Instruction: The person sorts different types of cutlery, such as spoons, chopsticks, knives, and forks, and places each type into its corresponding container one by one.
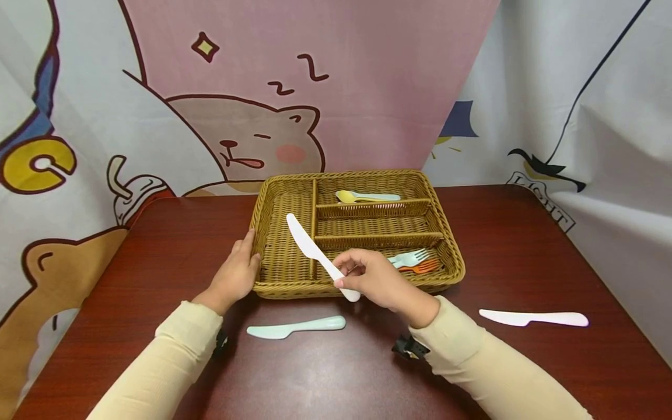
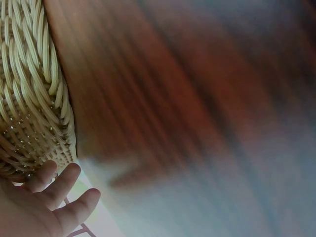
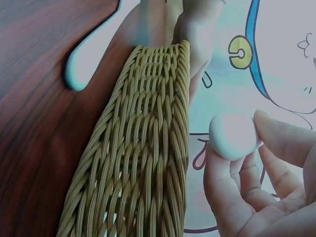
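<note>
My right hand (image 1: 375, 277) pinches the handle of a pale pinkish-white knife (image 1: 315, 252) above the front of a wicker basket (image 1: 357, 290). The knife slants, its blade pointing to the far left over the long left compartment. In the right wrist view the handle end of the knife (image 3: 232, 137) shows between thumb and fingers. At the basket's left wall rests my left hand (image 1: 236, 271), fingers extended along it. From the left wrist, the left hand's fingers (image 2: 64, 190) look spread beside the weave.
A mint knife (image 1: 296, 328) lies before the basket, and a pale pink knife (image 1: 535, 318) lies to the right. Inside, a yellow spoon (image 1: 345, 196) lies with a mint piece in the back compartment; a mint fork (image 1: 412, 258) and orange fork (image 1: 422, 266) share the front one.
</note>
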A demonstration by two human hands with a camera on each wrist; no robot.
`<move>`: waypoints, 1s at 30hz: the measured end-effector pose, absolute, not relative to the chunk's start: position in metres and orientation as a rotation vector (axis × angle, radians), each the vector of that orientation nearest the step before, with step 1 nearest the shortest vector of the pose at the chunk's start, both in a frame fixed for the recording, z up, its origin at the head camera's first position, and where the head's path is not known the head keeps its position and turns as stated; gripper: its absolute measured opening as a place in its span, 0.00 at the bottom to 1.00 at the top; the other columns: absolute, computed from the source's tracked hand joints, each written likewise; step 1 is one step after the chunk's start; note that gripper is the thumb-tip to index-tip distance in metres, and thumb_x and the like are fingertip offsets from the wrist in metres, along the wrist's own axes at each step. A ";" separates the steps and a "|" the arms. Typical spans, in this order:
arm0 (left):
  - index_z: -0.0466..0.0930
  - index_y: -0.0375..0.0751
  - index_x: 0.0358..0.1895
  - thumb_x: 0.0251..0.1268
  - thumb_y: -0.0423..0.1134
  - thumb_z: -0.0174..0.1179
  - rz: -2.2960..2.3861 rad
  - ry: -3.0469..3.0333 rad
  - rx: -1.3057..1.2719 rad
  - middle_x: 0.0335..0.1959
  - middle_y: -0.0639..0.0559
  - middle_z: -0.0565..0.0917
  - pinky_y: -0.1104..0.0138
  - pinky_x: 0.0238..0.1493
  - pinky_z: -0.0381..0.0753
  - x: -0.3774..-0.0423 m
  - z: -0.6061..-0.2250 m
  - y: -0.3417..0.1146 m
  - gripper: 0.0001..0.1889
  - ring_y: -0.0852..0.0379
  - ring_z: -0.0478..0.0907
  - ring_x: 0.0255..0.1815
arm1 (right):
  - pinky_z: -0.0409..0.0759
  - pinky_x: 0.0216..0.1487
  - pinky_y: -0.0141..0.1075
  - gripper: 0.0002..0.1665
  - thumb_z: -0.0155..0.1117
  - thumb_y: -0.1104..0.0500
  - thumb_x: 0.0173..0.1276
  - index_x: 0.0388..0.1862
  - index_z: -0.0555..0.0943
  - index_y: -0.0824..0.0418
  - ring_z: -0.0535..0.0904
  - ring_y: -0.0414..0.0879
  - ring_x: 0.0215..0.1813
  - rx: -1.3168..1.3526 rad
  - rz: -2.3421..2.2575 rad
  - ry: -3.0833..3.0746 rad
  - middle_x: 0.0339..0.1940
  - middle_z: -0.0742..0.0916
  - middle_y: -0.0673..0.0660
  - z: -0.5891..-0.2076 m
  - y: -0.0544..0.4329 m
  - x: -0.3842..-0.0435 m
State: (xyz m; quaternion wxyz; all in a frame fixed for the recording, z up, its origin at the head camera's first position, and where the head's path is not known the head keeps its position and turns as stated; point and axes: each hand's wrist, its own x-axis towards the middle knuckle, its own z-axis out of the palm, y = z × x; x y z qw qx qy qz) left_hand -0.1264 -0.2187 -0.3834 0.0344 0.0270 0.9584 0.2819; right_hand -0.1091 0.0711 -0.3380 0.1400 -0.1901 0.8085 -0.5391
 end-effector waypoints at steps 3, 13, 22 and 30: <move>0.38 0.32 0.77 0.77 0.36 0.39 0.872 2.946 0.086 0.66 0.28 0.59 0.44 0.65 0.62 -0.127 -0.383 -0.218 0.32 0.34 0.63 0.66 | 0.80 0.31 0.36 0.15 0.69 0.71 0.57 0.44 0.82 0.68 0.78 0.43 0.31 -0.446 -1.629 2.257 0.32 0.82 0.57 -0.335 0.064 -0.111; 0.38 0.33 0.77 0.77 0.37 0.39 0.874 2.935 0.079 0.67 0.29 0.59 0.44 0.65 0.62 -0.128 -0.386 -0.219 0.32 0.34 0.62 0.67 | 0.82 0.29 0.36 0.16 0.67 0.71 0.60 0.49 0.79 0.69 0.78 0.43 0.30 -0.277 -1.759 2.092 0.33 0.80 0.57 -0.328 0.042 -0.121; 0.38 0.32 0.77 0.77 0.36 0.38 0.867 2.939 0.085 0.67 0.29 0.59 0.44 0.65 0.62 -0.128 -0.387 -0.220 0.32 0.34 0.62 0.67 | 0.83 0.32 0.39 0.19 0.65 0.69 0.64 0.54 0.77 0.65 0.80 0.45 0.32 -0.173 -1.827 2.008 0.38 0.82 0.59 -0.326 0.022 -0.133; 0.38 0.31 0.77 0.77 0.36 0.38 0.868 2.943 0.089 0.67 0.29 0.59 0.44 0.64 0.63 -0.126 -0.386 -0.220 0.32 0.34 0.63 0.66 | 0.84 0.35 0.39 0.21 0.64 0.68 0.65 0.58 0.76 0.63 0.80 0.46 0.36 -0.067 -1.913 1.892 0.45 0.83 0.60 -0.327 0.004 -0.143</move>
